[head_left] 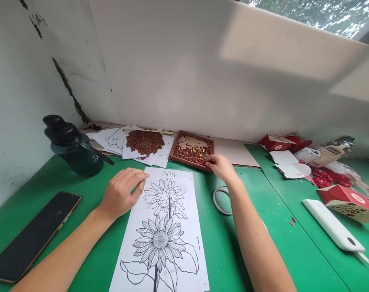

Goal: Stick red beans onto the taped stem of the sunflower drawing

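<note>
Resting at the near right corner of the tray (187, 163): right hand (219, 165), fingertips bunched; whether its grip is clenched on anything, cannot tell; tray, far side of worktop (281, 251), holding red and yellow beans (192, 154); left hand (122, 190), fingers bent, at upper left edge of sheet (160, 239); its grip, cannot tell; sheet, flower-printed, nearer than tray; tape (214, 200), right of sheet; phone (35, 235) and bottle (77, 148), left side

Daylight enters through window (321, 16) at upper right, casting pale patches and soft-edged shadow on wall (160, 69); desk (281, 247) moderately bright; wide-angle stretching toward edges.
</note>
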Tool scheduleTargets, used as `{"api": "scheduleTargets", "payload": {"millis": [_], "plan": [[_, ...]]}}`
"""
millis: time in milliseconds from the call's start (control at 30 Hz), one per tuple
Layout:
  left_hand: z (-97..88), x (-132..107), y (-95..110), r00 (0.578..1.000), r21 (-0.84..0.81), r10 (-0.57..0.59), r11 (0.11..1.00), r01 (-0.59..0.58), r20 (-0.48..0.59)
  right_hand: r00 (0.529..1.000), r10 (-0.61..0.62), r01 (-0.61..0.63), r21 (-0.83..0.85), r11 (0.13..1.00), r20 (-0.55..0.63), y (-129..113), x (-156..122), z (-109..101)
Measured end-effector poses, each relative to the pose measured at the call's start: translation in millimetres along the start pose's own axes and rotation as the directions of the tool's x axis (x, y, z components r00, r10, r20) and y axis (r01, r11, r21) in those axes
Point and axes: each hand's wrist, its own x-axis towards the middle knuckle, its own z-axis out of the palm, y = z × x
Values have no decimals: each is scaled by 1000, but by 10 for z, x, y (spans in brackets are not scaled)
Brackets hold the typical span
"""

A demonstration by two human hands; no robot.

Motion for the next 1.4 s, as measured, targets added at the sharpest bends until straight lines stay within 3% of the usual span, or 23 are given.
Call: {"api": "scheduleTargets", "payload": {"millis": [167,467,733,1233,1400], "plan": [[2,11,24,996,11,76,997,-76,36,993,-33,34,4,999,-111,-1,64,159],[24,-8,44,995,3,93,996,-94,44,981,16,-3,66,998,-194,-23,14,260],[19,-7,64,992,-5,120,993,-119,32,986,-89,100,71,993,-143,-127,46,302],[10,-11,81,991,-14,129,992,-129,21,978,8,3,55,999,-210,-130,84,324],[4,1,85,991,-4,135,991,-135,20,972,-39,51,45,998,-230,-230,123,375]]}}
